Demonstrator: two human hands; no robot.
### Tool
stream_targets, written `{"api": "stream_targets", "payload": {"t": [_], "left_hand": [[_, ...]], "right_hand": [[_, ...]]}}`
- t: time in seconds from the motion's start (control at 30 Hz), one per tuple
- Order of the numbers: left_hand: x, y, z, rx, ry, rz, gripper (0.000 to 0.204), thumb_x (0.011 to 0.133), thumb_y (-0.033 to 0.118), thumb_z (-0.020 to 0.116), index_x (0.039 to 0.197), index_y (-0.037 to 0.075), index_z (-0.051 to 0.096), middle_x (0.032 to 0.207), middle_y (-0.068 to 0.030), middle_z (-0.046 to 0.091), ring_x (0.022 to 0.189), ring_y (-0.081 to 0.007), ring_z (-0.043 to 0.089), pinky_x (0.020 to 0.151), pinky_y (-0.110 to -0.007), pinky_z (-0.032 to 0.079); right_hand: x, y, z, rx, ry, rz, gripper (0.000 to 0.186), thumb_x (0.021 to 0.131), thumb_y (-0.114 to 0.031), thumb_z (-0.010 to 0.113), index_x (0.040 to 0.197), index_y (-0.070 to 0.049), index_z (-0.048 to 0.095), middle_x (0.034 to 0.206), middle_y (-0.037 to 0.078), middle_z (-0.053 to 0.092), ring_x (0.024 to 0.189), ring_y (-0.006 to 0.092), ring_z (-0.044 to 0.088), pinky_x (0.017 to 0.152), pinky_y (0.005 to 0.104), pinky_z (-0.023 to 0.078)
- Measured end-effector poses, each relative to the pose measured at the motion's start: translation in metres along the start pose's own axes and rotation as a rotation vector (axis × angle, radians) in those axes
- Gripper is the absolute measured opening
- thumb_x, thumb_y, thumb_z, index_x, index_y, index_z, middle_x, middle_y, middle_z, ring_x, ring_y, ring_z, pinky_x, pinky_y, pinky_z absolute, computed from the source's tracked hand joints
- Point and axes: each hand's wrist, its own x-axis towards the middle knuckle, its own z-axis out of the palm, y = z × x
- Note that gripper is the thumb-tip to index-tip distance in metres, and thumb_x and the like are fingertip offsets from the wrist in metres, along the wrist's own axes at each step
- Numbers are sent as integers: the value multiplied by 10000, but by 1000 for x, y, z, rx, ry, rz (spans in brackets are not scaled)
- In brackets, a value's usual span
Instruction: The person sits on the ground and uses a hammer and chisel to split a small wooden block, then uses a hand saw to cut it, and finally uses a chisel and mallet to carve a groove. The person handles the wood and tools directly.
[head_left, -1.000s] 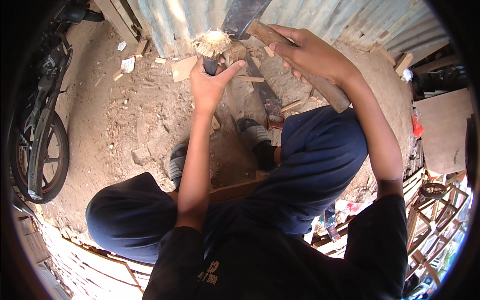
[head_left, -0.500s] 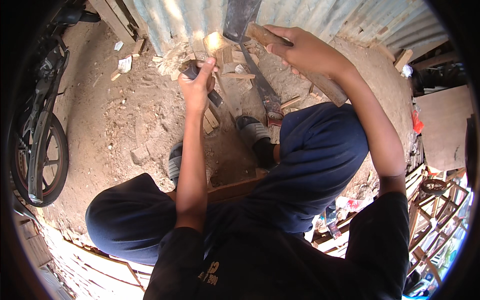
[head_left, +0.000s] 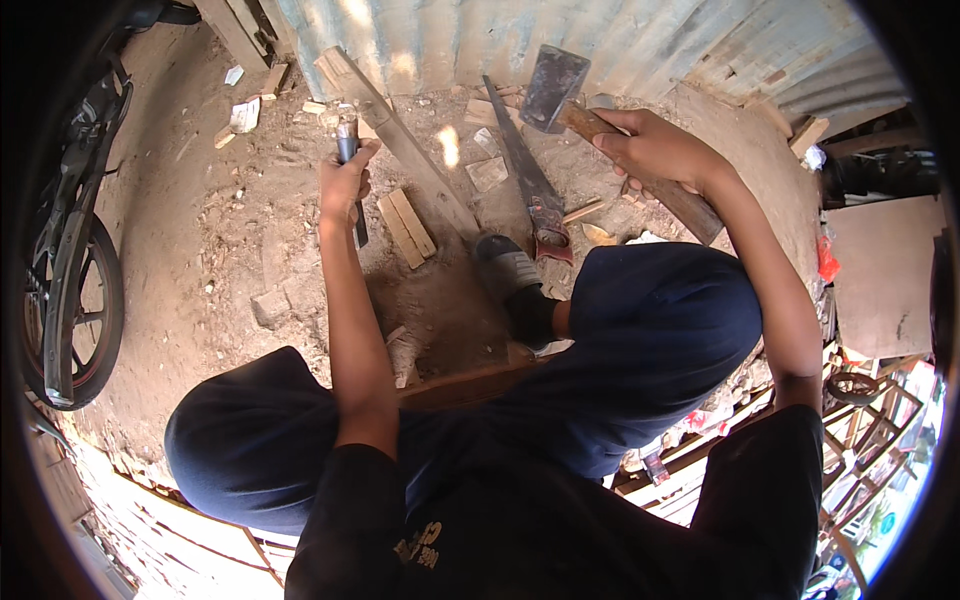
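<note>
My left hand (head_left: 345,188) is closed around a chisel (head_left: 347,148), its dark handle end above the fist and its flat blade pointing down toward my body. Beside that hand, a long wooden plank (head_left: 405,150) slants over the dirt from the wall to my sandalled foot (head_left: 505,262). My right hand (head_left: 655,150) grips the wooden handle of a hammer with a heavy dark head (head_left: 555,88), raised to the right of the plank. Hammer and chisel are well apart. Below the hammer head lies a handsaw (head_left: 525,165) with a reddish handle.
Two short wood pieces (head_left: 407,228) lie side by side left of the plank. A corrugated metal wall (head_left: 480,40) closes the far side. On the left stands a motorcycle (head_left: 88,310); a brown board (head_left: 885,275) leans at the right. Wood scraps litter the dirt.
My left hand with the chisel has moved left and a little nearer. The hammer has swung to the right and nearer. The plank's far end has shifted left, and my left sandal no longer shows.
</note>
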Motion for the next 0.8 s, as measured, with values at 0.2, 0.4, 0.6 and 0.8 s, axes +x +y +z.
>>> {"api": "stream_targets", "payload": {"t": [0.2,0.4,0.6,0.8], "left_hand": [[17,-59,-16,-205,260,-169,259,842,160,696,723,106,473,520,67,337,382,-49,272,342,-241,183],[32,-109,-58,-115,440,-297,274,824,122,699,732,108,441,547,46,378,371,-56,271,329,-255,200],[40,-124,-79,-12,432,-412,256,797,192,746,759,84,517,601,28,446,379,-58,291,335,-252,187],[102,-123,-77,124,461,-366,550,698,389,829,999,10,567,910,-119,667,404,-55,332,360,-226,292]], "right_hand": [[-3,16,-7,27,44,115,509,951,-252,543,1417,-85,423,729,22,527,498,83,494,450,230,439],[29,80,-7,56,-47,164,483,948,-230,535,1392,-63,446,712,20,528,499,95,500,443,233,436],[84,203,43,234,-88,410,339,970,-245,516,1242,-42,519,691,47,549,504,138,531,429,304,455],[95,322,87,217,15,392,219,975,-232,504,936,-33,585,618,22,534,472,114,517,435,278,446]]}}
